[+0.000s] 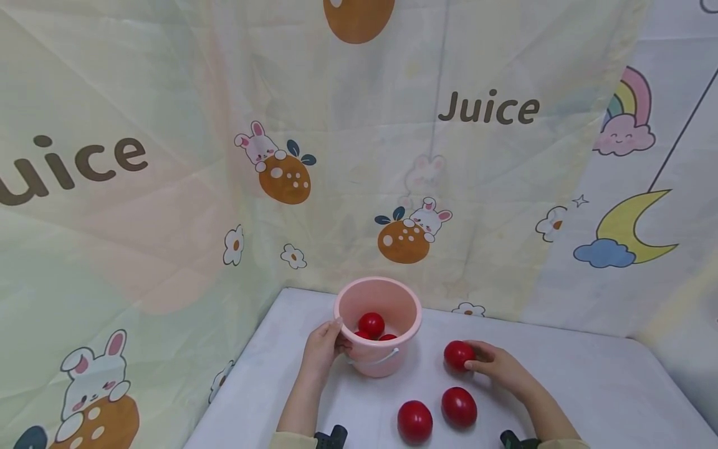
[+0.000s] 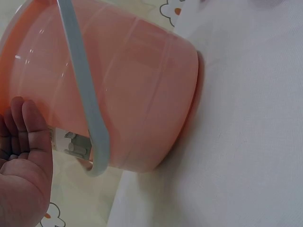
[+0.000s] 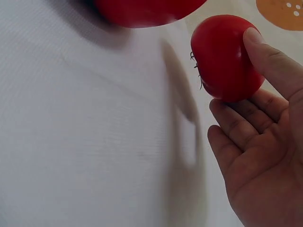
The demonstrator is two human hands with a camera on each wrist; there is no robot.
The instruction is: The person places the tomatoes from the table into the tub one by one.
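We pinch a tomato (image 1: 459,356) in our right grip (image 1: 499,363), the pink bucket (image 1: 367,353) lying left of it, held at its near side by our left grip (image 1: 322,346).

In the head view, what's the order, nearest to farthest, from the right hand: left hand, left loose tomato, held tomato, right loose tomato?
1. Held tomato: in the right hand.
2. Right loose tomato: on the table, lower in the picture.
3. Left loose tomato: on the table, farther left.
4. Left hand: leftmost, touching the pink bucket.
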